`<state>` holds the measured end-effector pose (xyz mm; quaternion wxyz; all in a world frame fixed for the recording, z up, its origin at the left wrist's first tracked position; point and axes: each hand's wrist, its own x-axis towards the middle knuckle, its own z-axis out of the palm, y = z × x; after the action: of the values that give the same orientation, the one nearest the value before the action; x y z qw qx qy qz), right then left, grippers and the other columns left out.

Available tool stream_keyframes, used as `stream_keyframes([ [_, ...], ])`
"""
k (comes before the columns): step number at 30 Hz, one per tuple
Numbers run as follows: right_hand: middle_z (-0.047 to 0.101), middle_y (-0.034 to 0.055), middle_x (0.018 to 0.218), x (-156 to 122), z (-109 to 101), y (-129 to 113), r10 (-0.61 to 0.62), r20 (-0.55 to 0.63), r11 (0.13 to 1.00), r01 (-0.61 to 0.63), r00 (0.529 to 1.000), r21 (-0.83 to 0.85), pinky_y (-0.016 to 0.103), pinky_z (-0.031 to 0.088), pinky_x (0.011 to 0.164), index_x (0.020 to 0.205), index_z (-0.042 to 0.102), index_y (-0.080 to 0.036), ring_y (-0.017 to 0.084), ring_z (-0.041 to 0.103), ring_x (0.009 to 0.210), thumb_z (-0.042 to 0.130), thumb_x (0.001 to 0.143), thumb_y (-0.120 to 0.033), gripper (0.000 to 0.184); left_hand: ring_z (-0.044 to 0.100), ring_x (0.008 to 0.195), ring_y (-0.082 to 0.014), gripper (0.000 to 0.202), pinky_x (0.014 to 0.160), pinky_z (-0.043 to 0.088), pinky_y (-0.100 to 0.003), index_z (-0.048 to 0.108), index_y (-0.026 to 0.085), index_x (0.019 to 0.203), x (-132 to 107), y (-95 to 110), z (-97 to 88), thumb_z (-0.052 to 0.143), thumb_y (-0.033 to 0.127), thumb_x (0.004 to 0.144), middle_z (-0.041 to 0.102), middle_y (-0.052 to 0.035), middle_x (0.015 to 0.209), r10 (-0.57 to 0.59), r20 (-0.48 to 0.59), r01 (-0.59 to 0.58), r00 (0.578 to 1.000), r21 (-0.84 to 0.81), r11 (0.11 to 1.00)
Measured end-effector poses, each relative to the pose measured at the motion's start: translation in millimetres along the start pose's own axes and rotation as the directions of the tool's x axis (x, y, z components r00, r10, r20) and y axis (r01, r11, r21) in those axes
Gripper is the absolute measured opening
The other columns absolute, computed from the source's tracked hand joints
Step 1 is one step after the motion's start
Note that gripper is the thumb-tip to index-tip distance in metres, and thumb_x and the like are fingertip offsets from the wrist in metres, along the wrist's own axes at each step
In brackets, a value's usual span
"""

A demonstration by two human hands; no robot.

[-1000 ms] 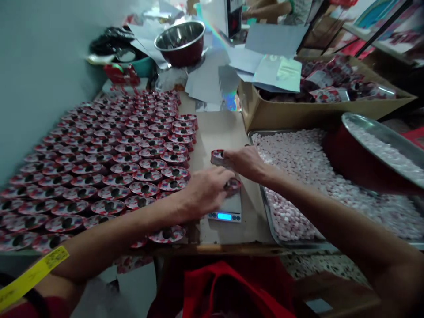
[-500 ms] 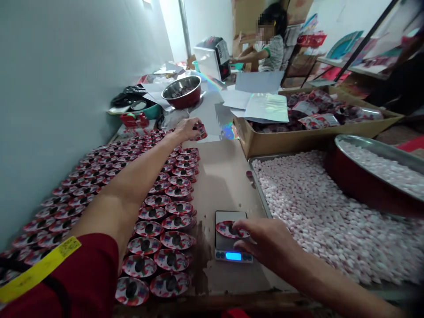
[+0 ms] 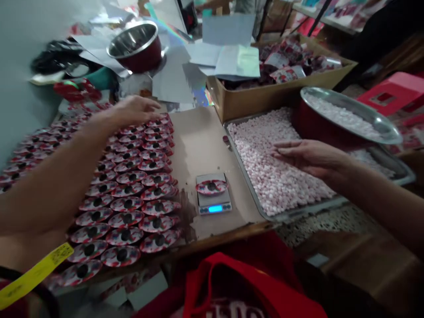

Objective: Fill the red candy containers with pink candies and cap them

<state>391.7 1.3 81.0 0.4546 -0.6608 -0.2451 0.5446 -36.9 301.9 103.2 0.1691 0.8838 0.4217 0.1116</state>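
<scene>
My left hand (image 3: pixel 135 110) hovers over the far end of the rows of pouches, fingers stretched forward and slightly blurred. It appears to hold nothing, just above the end pouch (image 3: pixel 162 120). These red-and-white printed pouches (image 3: pixel 157 205) stand upright in close rows, dark round openings facing up. My right hand (image 3: pixel 304 157) is open above a metal tray (image 3: pixel 265 214) spread with small whitish-pink pieces (image 3: pixel 265 163); its fingers are extended and nearly together. One pouch (image 3: pixel 211 187) rests on a small digital scale (image 3: pixel 214 208) with a lit blue display, touched by neither hand.
A large red bowl (image 3: pixel 318 119) of the same pieces sits in the tray's far part. Behind stands a cardboard box (image 3: pixel 245 101) of printed packets, with papers (image 3: pixel 228 59) on its edge. Another steel-rimmed bowl (image 3: pixel 142 57) is back left. A red bag (image 3: pixel 232 269) lies nearest me.
The pouch in my left hand now appears let go at the row's end. My right hand has left the pouch on the scale and moved right over the tray. The view has tilted down.
</scene>
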Motion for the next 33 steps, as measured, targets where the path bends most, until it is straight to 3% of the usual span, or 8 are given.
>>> stream_keyframes([
  [2, 0.079, 0.0106, 0.101, -6.1, 9.6, -2.9, 0.013, 0.041, 1.000, -0.012, 0.999, -0.020, 0.023, 0.067, 0.082, 0.084, 0.078, -0.019, 0.018, 0.077, 0.092, 0.080, 0.083, -0.006, 0.014, 0.057, 0.091, -0.0109, 0.088, 0.098, 0.042, -0.033, 0.075, 0.016, 0.130, -29.6, 23.7, -2.6, 0.062, 0.088, 0.082, 0.076, 0.0046, 0.093, 0.006, 0.088, -0.015, 0.996, 0.096, 0.995],
  [6, 0.078, 0.0087, 0.088, -10.0, 47.4, -4.0, 0.028, 0.242, 0.979, 0.022, 0.970, -0.202, 0.020, 0.059, 0.055, 0.082, 0.079, -0.018, 0.012, 0.066, 0.068, 0.092, 0.082, -0.024, 0.014, 0.061, 0.105, -0.0152, 0.065, 0.108, 0.041, -0.038, 0.073, 0.023, 0.138, -90.9, 72.9, 14.0, 0.054, 0.072, 0.099, 0.075, -0.0012, 0.125, 0.225, 0.219, -0.274, 0.949, 0.228, 0.934],
  [9, 0.075, 0.0088, 0.077, -9.6, 83.6, -4.3, 0.032, 0.400, 0.961, 0.082, 0.916, -0.266, 0.021, 0.053, 0.046, 0.076, 0.078, -0.017, 0.010, 0.058, 0.057, 0.098, 0.076, -0.034, 0.026, 0.067, 0.107, -0.0246, 0.047, 0.103, 0.047, -0.041, 0.075, 0.027, 0.135, -126.4, 107.7, 35.0, 0.064, 0.054, 0.098, 0.075, -0.0061, 0.127, 0.280, 0.241, -0.339, 0.929, 0.252, 0.907],
  [12, 0.076, 0.0100, 0.076, -11.8, 112.6, -9.0, 0.055, 0.465, 0.959, 0.084, 0.884, -0.272, 0.027, 0.060, 0.052, 0.074, 0.078, -0.018, 0.016, 0.066, 0.062, 0.102, 0.070, -0.032, 0.028, 0.071, 0.104, -0.0291, 0.042, 0.096, 0.050, -0.041, 0.076, 0.029, 0.134, -146.5, 129.4, 53.1, 0.066, 0.045, 0.096, 0.077, -0.0089, 0.117, 0.284, 0.283, -0.347, 0.916, 0.204, 0.915],
  [17, 0.079, 0.0099, 0.080, -20.6, 132.2, -17.5, 0.051, 0.466, 0.950, 0.101, 0.883, -0.295, 0.034, 0.068, 0.071, 0.076, 0.080, -0.017, 0.023, 0.077, 0.078, 0.099, 0.070, -0.016, 0.020, 0.071, 0.111, -0.0300, 0.053, 0.099, 0.049, -0.039, 0.069, 0.030, 0.143, -152.8, 125.7, 84.2, 0.072, 0.048, 0.093, 0.077, -0.0088, 0.118, 0.297, 0.240, -0.303, 0.924, -0.010, 0.953],
  [22, 0.074, 0.0049, 0.066, -24.9, 139.8, -12.9, -0.043, 0.510, 0.885, 0.269, 0.859, -0.379, 0.036, 0.066, 0.065, 0.072, 0.081, -0.021, 0.023, 0.076, 0.071, 0.099, 0.067, -0.016, 0.020, 0.070, 0.115, -0.0307, 0.070, 0.098, 0.050, -0.037, 0.069, 0.028, 0.140, -140.6, 125.0, 114.9, 0.088, 0.052, 0.078, 0.077, -0.0078, 0.122, 0.224, 0.200, -0.207, 0.954, -0.103, 0.973],
  [27, 0.072, 0.0018, 0.065, -28.7, 146.0, -13.9, -0.058, 0.595, 0.789, 0.402, 0.801, -0.465, 0.028, 0.057, 0.058, 0.074, 0.082, -0.021, 0.016, 0.068, 0.063, 0.093, 0.072, -0.018, 0.011, 0.072, 0.103, -0.0292, 0.060, 0.087, 0.052, -0.034, 0.076, 0.025, 0.123, -134.0, 145.2, 134.0, 0.095, 0.038, 0.068, 0.079, -0.0073, 0.111, 0.232, 0.218, -0.202, 0.948, -0.154, 0.967],
  [33, 0.073, 0.0027, 0.068, -21.2, 97.7, -20.4, -0.186, 0.480, 0.734, 0.446, 0.857, -0.512, 0.027, 0.052, 0.060, 0.087, 0.082, -0.015, 0.012, 0.063, 0.061, 0.081, 0.079, -0.016, 0.008, 0.074, 0.095, -0.0256, 0.037, 0.080, 0.053, -0.033, 0.078, 0.022, 0.117, -139.4, 154.6, 145.1, 0.081, 0.025, 0.080, 0.081, -0.0072, 0.108, 0.235, 0.178, -0.180, 0.956, -0.278, 0.944],
])
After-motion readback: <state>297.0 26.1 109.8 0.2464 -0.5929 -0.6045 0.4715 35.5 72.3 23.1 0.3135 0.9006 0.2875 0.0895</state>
